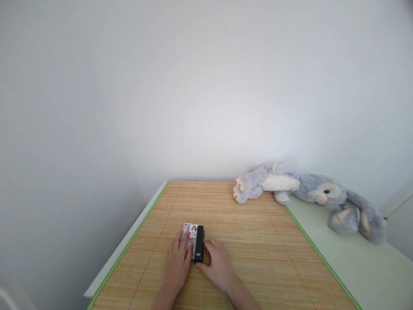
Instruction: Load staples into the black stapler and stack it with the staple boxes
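Note:
A black stapler (199,244) lies lengthwise on the bamboo mat, pointing away from me. Close against its left side is white-and-red printed packaging (193,230), partly covered by my fingers. My left hand (177,261) rests over the packaging, its fingers stretched forward and slightly apart, the thumb along the near right part. From the right, my right hand (219,264) grips the stapler, with the thumb at its near end and the index finger against its right side. Small print on the packaging is too blurred to read.
The bamboo mat (245,224) with green edging covers much of the white table (348,254). A grey-and-white plush rabbit (280,183) lies on its side at the back right, against the pale wall (206,86). Its legs reach onto the mat.

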A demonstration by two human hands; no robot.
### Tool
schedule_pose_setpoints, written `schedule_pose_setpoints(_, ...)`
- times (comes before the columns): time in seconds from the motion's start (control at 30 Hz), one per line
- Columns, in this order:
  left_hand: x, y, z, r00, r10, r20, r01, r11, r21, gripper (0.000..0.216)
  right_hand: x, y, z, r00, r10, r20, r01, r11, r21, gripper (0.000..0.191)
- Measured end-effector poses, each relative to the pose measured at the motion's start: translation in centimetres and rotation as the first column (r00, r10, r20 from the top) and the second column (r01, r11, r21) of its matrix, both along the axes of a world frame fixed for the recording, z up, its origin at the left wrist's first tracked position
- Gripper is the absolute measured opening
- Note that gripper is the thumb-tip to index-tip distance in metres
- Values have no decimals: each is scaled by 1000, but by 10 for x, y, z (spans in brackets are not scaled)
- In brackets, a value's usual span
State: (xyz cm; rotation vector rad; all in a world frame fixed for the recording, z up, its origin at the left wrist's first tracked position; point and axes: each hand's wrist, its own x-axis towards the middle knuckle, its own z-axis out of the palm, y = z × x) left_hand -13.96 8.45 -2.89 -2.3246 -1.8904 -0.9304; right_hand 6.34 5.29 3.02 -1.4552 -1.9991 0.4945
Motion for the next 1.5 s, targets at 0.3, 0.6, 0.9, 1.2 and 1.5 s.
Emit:
schedule_pose_setpoints(0.3, -60, 23, -5, 992, 36, -124, -34, 999, 17, 47, -45, 23, -4, 997, 76, 26, -77, 996, 40, 60)
schedule_pose_setpoints(0.6, -61, 22, 3, 993, 100, -61, -101, 995, -19, 49, -53, 32, -6, 997, 71, 36, -72, 997, 30, 60)
schedule_pose_setpoints(0.9, -63, 21, 6, 995, 85, -47, -87, 996, -36, 47, -55, 32, -6, 998, 58, 39, -59, 998, 31, 64)
schedule_pose_setpoints(1.2, -58, 17, 18, 998, 64, -23, -64, 998, -12, 45, -55, 34, -7, 996, 70, 48, -72, 997, 39, 64)
schedule_pose_setpoints(1.5, -49, 0, 33, 976, 182, 123, -187, 982, 30, 51, -23, 10, -10, 996, 1, 85, -3, 1000, 18, 84)
